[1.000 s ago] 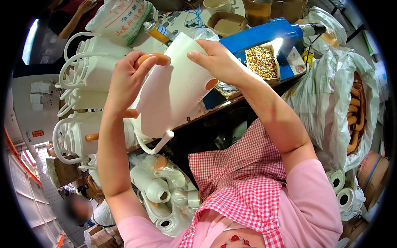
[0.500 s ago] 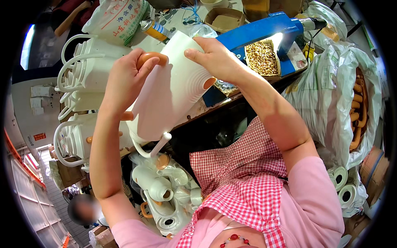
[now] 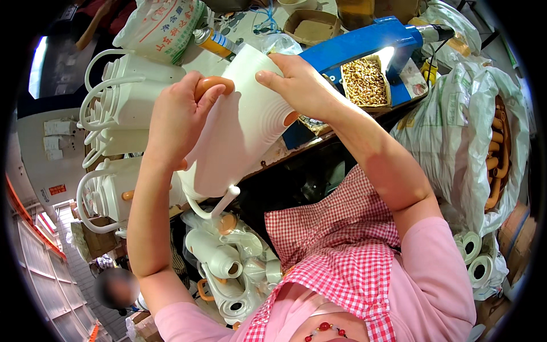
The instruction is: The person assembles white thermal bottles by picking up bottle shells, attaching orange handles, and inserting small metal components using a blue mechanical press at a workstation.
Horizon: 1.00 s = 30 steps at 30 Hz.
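Both my hands hold a white plastic watering can (image 3: 239, 128), tilted in front of me above the table edge. My left hand (image 3: 179, 117) is closed round its tan handle (image 3: 215, 86), with the thumb along the handle's end. On the can's upper end lies my right hand (image 3: 302, 85), thumb on the near face and the other fingers wrapped behind, mostly hidden. Ribbed rings surround a tan-edged opening (image 3: 291, 118) on the can's right side. A thin white spout (image 3: 226, 200) curves out at the bottom, toward me.
A blue machine arm (image 3: 359, 45) reaches over a box of brass-coloured screws (image 3: 364, 82). Stacked white watering cans (image 3: 137, 88) stand at left. Behind are a spray can (image 3: 215, 43) and a sack (image 3: 162, 25). Tan handles (image 3: 494, 154) fill a bag at right; more white cans (image 3: 211, 253) lie below.
My grip on the can is the same. The left hand and handle have shifted slightly right and down in the picture, while the whole scene has moved a little too.
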### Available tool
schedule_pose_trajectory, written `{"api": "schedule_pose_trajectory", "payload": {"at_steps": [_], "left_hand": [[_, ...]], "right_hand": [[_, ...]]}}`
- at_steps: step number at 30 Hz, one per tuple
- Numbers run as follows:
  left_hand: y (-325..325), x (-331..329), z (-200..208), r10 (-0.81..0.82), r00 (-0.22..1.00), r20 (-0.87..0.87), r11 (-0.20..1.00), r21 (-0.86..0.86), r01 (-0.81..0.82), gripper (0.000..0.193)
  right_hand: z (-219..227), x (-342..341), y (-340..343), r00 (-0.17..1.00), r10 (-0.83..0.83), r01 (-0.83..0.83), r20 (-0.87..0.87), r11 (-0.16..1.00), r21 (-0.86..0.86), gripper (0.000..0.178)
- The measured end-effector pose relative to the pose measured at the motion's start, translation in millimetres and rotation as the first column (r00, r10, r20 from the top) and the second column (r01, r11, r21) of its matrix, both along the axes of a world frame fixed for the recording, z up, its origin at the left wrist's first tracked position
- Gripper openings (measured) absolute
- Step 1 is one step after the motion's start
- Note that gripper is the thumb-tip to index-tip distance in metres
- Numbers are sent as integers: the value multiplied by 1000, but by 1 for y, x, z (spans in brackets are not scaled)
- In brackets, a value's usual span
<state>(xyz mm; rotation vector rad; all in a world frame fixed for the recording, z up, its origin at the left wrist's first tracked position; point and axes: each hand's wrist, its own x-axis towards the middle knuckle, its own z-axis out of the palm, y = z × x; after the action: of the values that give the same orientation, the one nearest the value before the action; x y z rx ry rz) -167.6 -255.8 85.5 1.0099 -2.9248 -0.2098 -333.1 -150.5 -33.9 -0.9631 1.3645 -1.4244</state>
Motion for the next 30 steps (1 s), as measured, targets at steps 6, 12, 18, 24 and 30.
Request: {"api": "schedule_pose_trajectory", "payload": {"at_steps": [6,12,18,24,30], "left_hand": [[4,0,1,9,1000,29,1000,-11,-8,34],[-20,10,-22,-88,982,-167,970,210,123,27],[-54,26,-29,-85,991,-103,968,226,107,33],[-48,108,-27,67,986,-155,967,252,-26,38],[106,194,8,469,847,-250,795,538,-282,42]], "right_hand": [[-3,1,2,1000,-7,7,21,1000,7,48],[-4,-2,16,984,-36,40,-173,999,20,44],[-18,39,28,749,-630,528,-206,755,-388,38],[-87,53,277,632,-625,267,-458,731,-628,35],[-168,-10,564,83,-479,993,-874,111,34,37]]}}
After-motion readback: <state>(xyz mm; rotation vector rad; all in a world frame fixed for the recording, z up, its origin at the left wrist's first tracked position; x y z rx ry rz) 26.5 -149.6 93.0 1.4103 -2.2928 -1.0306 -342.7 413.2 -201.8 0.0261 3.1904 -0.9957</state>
